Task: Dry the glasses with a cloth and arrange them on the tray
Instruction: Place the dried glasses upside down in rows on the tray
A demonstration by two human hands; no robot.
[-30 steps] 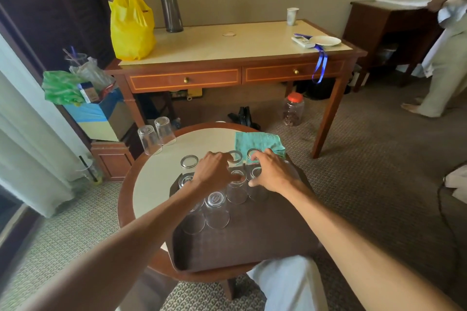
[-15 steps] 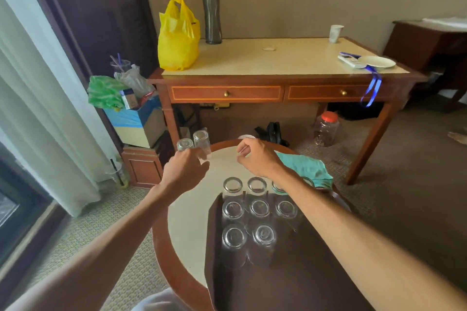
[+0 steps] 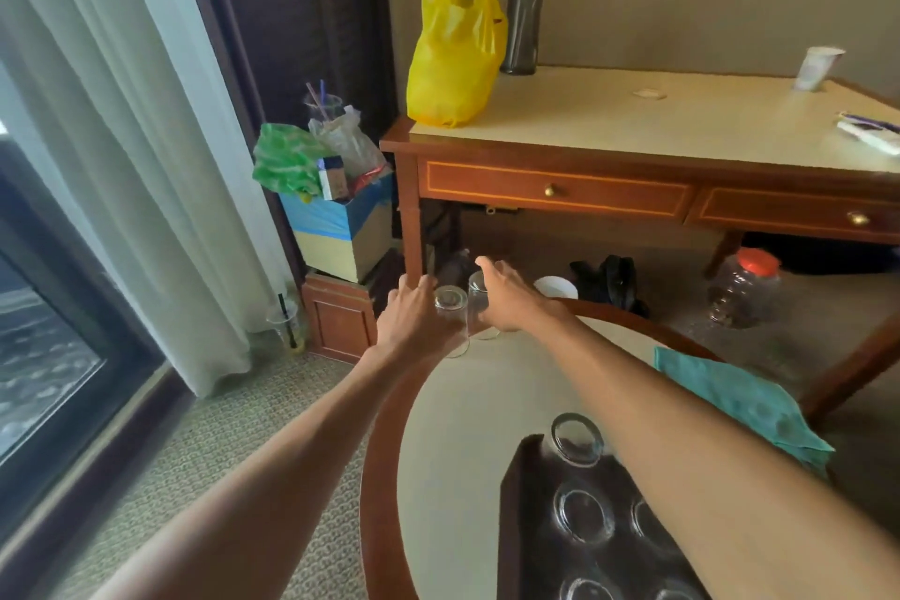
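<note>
Both arms stretch out: left hand against an upturned glass, grip unclear, right hand with straight fingers beside the second glass. Round tabletop, carpet below.

cloth teal | tray dark brown, probably | bag yellow | carpet patterned

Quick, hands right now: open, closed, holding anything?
Left hand: open, fingers beside the near glass.
Right hand: open, fingers straight, by the far glass.

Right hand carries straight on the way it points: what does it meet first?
Probably the farther glass beside the right hand; depth is unclear, so it may slip past.
</note>
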